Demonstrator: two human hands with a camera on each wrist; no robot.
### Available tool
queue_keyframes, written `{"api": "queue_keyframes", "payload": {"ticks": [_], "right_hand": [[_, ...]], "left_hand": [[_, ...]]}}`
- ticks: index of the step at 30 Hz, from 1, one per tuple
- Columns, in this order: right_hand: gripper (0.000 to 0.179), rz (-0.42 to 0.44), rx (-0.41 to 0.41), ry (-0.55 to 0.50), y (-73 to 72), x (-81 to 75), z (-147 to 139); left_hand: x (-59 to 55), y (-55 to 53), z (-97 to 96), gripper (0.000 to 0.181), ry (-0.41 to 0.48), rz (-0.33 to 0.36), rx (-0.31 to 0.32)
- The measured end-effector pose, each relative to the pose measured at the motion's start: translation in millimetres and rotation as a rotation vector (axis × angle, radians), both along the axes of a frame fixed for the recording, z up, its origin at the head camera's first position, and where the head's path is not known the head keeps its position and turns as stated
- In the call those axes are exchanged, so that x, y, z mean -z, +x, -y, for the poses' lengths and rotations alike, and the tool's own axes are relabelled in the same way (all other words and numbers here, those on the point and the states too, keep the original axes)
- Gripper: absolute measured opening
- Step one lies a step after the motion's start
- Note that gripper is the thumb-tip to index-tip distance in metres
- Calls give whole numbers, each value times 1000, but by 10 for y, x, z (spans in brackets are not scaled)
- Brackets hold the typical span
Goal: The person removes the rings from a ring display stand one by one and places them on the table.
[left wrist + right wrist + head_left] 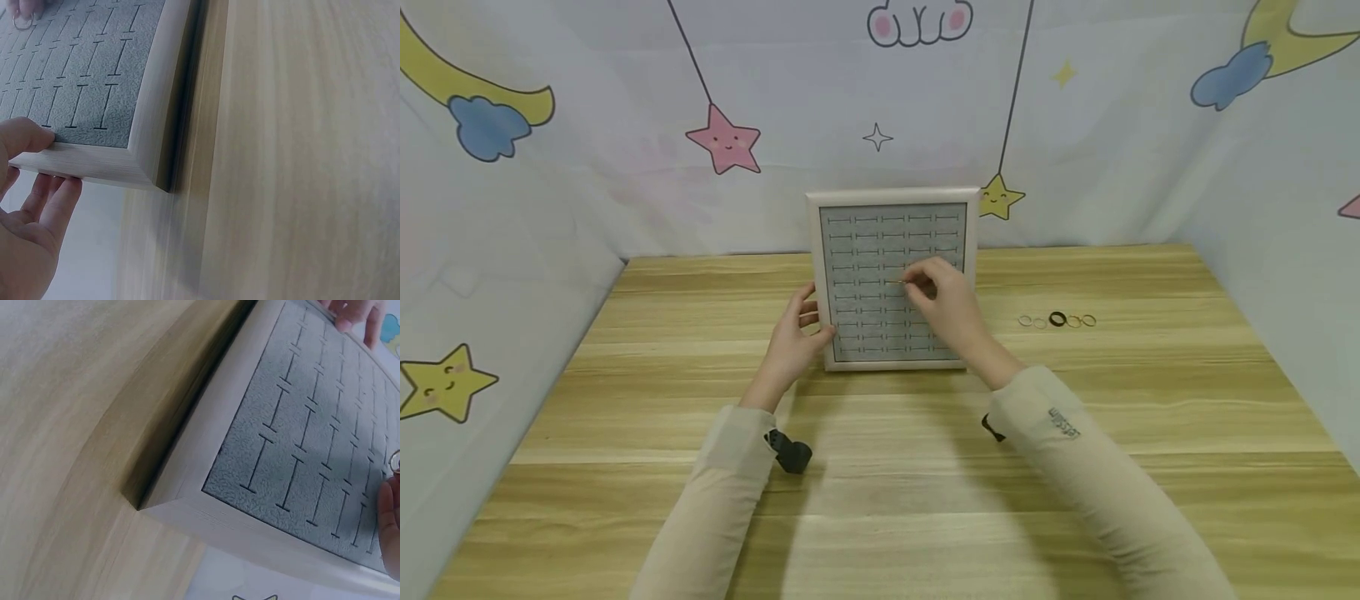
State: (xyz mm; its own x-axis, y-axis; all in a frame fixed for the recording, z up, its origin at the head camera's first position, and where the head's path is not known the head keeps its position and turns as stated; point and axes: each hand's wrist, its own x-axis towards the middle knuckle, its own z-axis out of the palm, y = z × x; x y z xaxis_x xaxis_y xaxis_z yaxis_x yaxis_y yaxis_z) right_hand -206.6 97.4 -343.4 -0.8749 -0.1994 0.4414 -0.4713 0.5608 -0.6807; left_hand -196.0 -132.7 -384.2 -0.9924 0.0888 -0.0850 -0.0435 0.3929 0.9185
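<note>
A ring display board [893,364] stands upright on the table, its grey felt face cut with rows of slits inside a pale frame. My left hand [793,340] grips the frame's left edge, with the thumb on the front and the other fingers behind. Near the middle of the felt, my right hand [953,308] pinches a thin gold-toned ring [895,282] between thumb and forefinger, right at a slit. The left wrist view shows the same ring [24,22] as a small loop below the fingertips. In the right wrist view, the ring [394,461] is partly cut off at the edge.
To the right of the board lie several rings in a row on the wooden table [1150,400]: two silvery ones [1026,321], a thicker black one [1057,319] and two gold-toned ones [1089,320]. A printed white curtain [805,108] hangs close behind the board.
</note>
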Motion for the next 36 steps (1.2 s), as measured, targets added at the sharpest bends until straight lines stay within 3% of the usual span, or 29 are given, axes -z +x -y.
{"api": "queue_keyframes", "payload": {"ticks": [8,16,20,27,31,36], "right_hand": [[16,136,89,-259,-44,-118,-317],[20,186,231,-437,-126,-161,-843],[8,239,308,-528,-137,-150,-1134],[9,341,401,-654,-112,-6,-1636],[9,418,461,-602,-78,103,-1856],[15,515,529,-372,-50,245,-2057]], "left_hand": [[-20,12,-3,74,-1,-4,-3],[-27,15,-5,74,4,5,-2],[-24,13,-5,74,8,6,0],[-28,17,0,74,11,6,0],[-29,19,-3,73,11,6,-1],[-29,18,-9,73,7,6,-1]]}}
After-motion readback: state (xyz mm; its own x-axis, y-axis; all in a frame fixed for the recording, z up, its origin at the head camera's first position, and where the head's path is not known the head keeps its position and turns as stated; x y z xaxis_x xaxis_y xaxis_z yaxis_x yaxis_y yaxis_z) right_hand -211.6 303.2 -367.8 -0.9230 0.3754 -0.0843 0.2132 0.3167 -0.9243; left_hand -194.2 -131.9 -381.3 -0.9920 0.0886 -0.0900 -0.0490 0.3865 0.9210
